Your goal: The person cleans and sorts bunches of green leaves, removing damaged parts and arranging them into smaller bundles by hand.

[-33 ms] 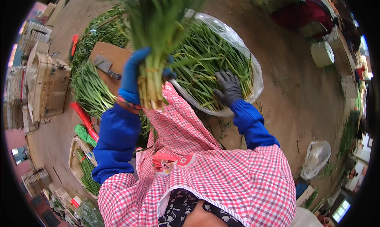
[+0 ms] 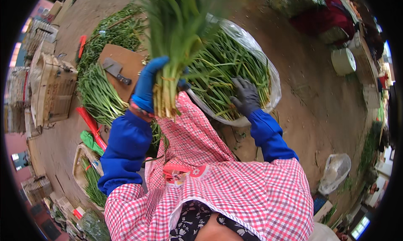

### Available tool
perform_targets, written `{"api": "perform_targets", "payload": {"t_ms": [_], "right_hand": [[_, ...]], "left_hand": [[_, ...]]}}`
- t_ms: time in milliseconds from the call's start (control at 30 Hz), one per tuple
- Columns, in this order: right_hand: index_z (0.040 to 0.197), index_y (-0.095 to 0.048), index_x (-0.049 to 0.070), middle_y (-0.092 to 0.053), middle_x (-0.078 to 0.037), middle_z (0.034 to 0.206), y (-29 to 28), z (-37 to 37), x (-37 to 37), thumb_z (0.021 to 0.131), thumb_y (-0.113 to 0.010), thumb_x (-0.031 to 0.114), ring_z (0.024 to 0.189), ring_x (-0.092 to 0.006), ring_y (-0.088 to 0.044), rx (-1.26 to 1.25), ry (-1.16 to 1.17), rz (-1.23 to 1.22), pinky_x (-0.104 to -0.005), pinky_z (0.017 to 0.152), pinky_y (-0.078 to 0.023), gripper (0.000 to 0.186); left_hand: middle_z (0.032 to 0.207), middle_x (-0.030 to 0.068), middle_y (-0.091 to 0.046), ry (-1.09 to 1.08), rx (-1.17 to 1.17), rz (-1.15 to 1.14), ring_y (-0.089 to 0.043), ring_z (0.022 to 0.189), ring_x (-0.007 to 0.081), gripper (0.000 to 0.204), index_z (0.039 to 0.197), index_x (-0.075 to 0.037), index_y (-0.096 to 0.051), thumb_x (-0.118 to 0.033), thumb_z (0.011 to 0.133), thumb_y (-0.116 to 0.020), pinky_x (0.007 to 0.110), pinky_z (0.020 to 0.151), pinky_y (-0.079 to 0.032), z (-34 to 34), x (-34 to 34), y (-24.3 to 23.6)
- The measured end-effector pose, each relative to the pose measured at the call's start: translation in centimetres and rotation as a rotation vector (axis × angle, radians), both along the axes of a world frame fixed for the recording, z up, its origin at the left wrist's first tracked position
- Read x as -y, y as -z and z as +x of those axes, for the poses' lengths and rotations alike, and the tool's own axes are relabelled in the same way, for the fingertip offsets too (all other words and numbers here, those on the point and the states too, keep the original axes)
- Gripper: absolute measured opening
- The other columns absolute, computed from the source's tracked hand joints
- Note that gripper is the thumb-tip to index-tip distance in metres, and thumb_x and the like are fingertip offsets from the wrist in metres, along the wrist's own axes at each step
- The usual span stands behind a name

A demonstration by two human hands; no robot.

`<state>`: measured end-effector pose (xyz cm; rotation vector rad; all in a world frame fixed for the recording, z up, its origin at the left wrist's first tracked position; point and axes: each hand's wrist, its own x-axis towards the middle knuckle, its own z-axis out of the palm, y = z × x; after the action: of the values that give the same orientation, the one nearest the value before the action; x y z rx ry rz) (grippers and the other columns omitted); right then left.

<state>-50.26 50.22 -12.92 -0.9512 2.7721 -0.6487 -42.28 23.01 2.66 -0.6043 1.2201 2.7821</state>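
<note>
My left hand (image 2: 147,86), in a blue glove, is closed round a thick bunch of long-leaved greens (image 2: 170,75). Its pale, cut stem ends point toward me and the leaves spread away, blurred at their far tips. A thin band seems to circle the stems. My right hand (image 2: 246,97), in a dark grey glove, lies with fingers apart on a heap of similar greens (image 2: 222,56). Clear plastic sheeting (image 2: 275,83) surrounds that heap. The fingers' undersides are hidden.
Left of the held bunch, a cleaver (image 2: 115,69) lies on a brown board (image 2: 124,56). Beside it are another pile of greens (image 2: 98,87) and a red bundle of ties (image 2: 90,123). Stacked crates (image 2: 54,89) stand at far left. A white spool (image 2: 343,61) and a plastic bag (image 2: 335,171) are at right.
The view has shifted slightly. My left hand and the bunch sit a little farther right; my right hand's fingers look closer together on the heap.
</note>
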Motion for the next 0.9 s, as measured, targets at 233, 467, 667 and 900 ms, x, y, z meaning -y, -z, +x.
{"api": "perform_targets", "payload": {"t_ms": [233, 467, 667, 900], "right_hand": [[0.129, -0.034, 0.006, -0.049, -0.012, 0.119, -8.3, 5.3, 3.1, 0.083, -0.054, 0.017, 0.107, -0.0195, -0.048, 1.248, 0.084, -0.963, -0.0300, 0.085, -0.041, 0.051], [0.132, -0.023, 0.006, -0.039, -0.011, 0.129, -8.8, 8.7, 12.5, 0.080, -0.054, 0.042, 0.114, -0.0214, -0.042, 1.725, -0.237, -1.192, -0.0373, 0.088, -0.039, 0.070], [0.118, -0.045, 0.005, -0.053, -0.010, 0.113, -10.1, 7.1, 22.0, 0.082, -0.052, 0.041, 0.100, -0.0237, -0.052, 1.806, 0.053, -1.357, -0.0376, 0.088, -0.041, 0.051], [0.104, -0.056, 0.000, -0.062, -0.007, 0.092, -8.4, 11.3, 29.8, 0.078, -0.059, 0.012, 0.080, -0.0174, -0.059, 1.667, 0.105, -1.162, -0.0305, 0.071, -0.048, 0.029]], "left_hand": [[0.089, 0.0170, -0.062, 0.141, 0.253, 0.246, -0.062, 0.075, 0.0268, 0.035, 0.102, 0.004, -0.054, -0.022, 0.078, -0.052, 0.042, 0.068, -0.053, 3.3, 4.7, 5.7], [0.100, 0.0124, -0.058, 0.232, 0.106, -0.104, -0.060, 0.082, 0.0201, 0.045, 0.114, 0.002, -0.048, -0.016, 0.074, -0.058, 0.034, 0.071, -0.051, 9.0, 6.4, 1.2], [0.119, 0.0078, -0.048, 0.343, 0.253, -0.354, -0.046, 0.108, 0.0179, 0.070, 0.126, -0.003, -0.038, -0.007, 0.062, -0.066, 0.029, 0.093, -0.034, 17.0, 8.9, 2.6], [0.112, 0.0063, -0.053, -0.063, 0.204, -0.551, -0.050, 0.102, 0.0149, 0.055, 0.123, -0.003, -0.041, -0.015, 0.074, -0.063, 0.029, 0.090, -0.038, 19.1, 13.2, 6.2]]}}
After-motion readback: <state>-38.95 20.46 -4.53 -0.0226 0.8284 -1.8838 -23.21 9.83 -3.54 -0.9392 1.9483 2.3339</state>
